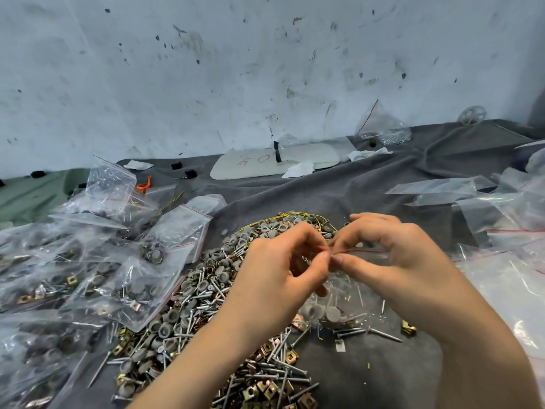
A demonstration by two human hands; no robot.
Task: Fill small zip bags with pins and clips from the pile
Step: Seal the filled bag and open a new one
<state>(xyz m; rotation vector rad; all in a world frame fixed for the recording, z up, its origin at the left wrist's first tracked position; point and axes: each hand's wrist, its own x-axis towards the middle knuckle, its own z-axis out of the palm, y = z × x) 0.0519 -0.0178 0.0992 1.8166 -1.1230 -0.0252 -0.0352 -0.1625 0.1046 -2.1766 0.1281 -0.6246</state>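
I see my left hand [283, 261] and right hand [392, 255] both pinching the red-striped top edge of a small zip bag [345, 302] held just over the pile [188, 305] of screws, caps and clips, with filled bags [103, 276] heaped left and a white panel [274, 162] lying beyond.
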